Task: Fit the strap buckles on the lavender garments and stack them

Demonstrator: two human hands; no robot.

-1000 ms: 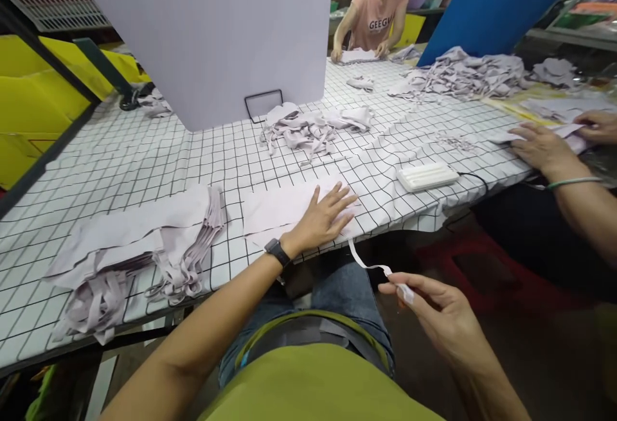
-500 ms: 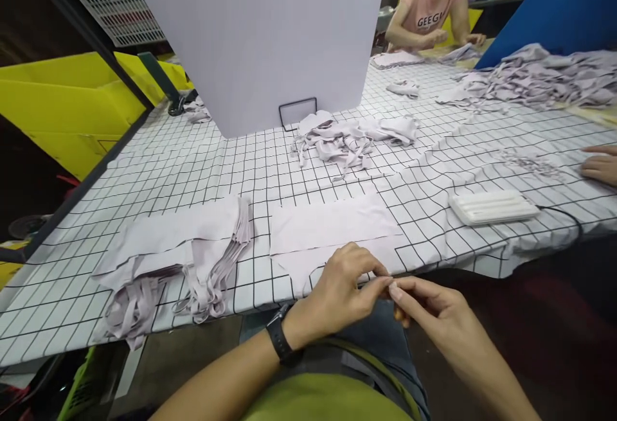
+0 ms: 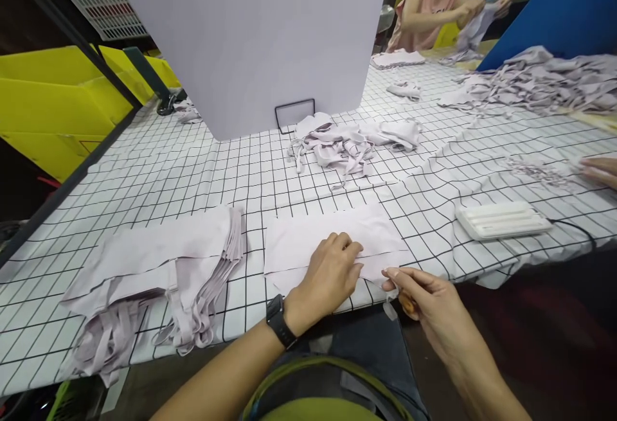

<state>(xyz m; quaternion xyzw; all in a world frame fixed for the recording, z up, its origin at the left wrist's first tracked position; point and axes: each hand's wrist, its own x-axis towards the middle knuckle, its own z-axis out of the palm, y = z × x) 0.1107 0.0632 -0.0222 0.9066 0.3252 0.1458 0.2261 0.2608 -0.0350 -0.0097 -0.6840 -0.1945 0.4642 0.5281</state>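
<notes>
Has just broken fingertip contact: rests the left hand (image 3: 328, 276), loosely bent, grasping nothing visible, on the pale fabric panel (image 3: 292, 241) at five o'clock on the worktop (image 3: 178, 173), seemingly steadying it; with the right hand (image 3: 429, 299) at four o'clock, pinches probably a fabric tie (image 3: 390, 310).

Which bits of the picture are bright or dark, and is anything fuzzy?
In the head view, the tablecloth looks bright while the floor below is dark; in the head view, the far person looks soft, with a blocky patch above; in the head view, the cloth piece under the left hand is clearer, showing a line.
</notes>
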